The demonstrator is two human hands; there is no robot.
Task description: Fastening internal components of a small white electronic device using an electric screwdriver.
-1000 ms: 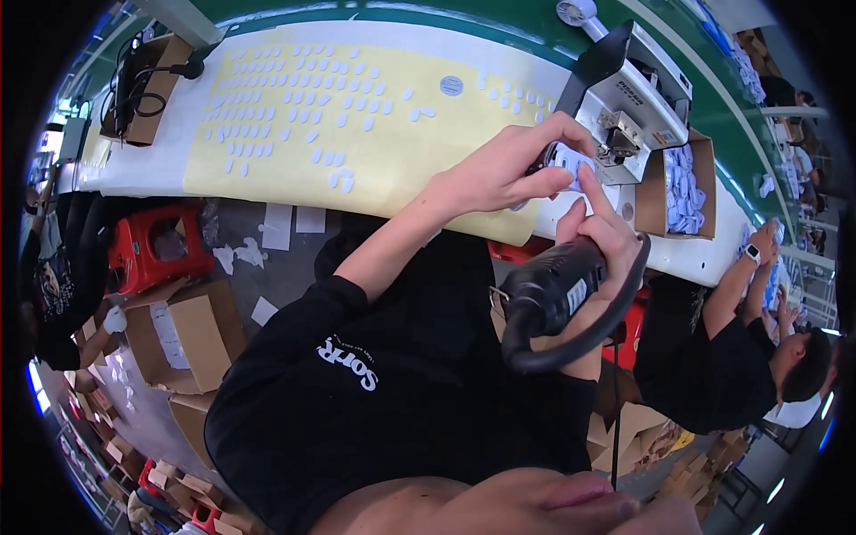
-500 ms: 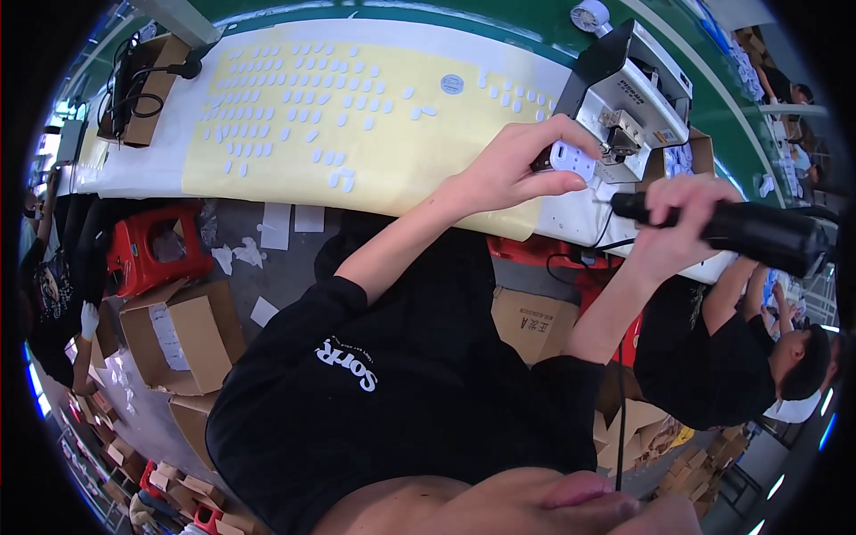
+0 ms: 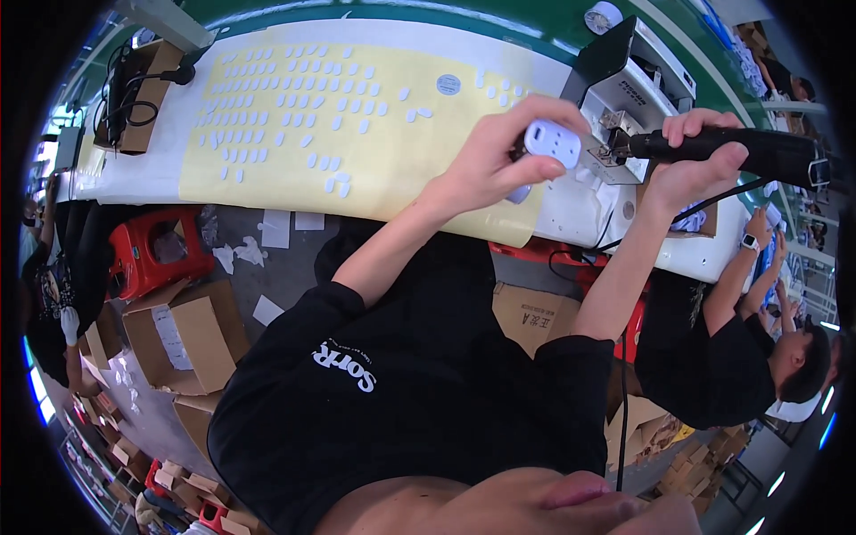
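My left hand [image 3: 477, 169] is closed around a white, rounded plastic housing [image 3: 553, 145], held over the table's front part. Its upturned end shows a slot-like port and several small dark holes; my fingers cover much of the rest. My right hand [image 3: 700, 169] grips a black electric screwdriver [image 3: 758, 152], which lies nearly level with its tip pointing left. That tip is at the metal outlet of a screw feeder [image 3: 629, 94], a grey and dark box on the table's right part. Whether a screw sits on the tip is too small to tell.
Several small white oval pieces [image 3: 312, 89] lie in rows on the yellow sheet [image 3: 401, 169]. A carton with black cables [image 3: 138, 98] stands at far left, a small white fan [image 3: 603, 16] behind the feeder. A cord hangs from the screwdriver. A co-worker [image 3: 713, 357] is close at right.
The screwdriver has moved up and away from me, from beside the housing to the feeder's outlet. My left hand has drawn slightly left with the housing.
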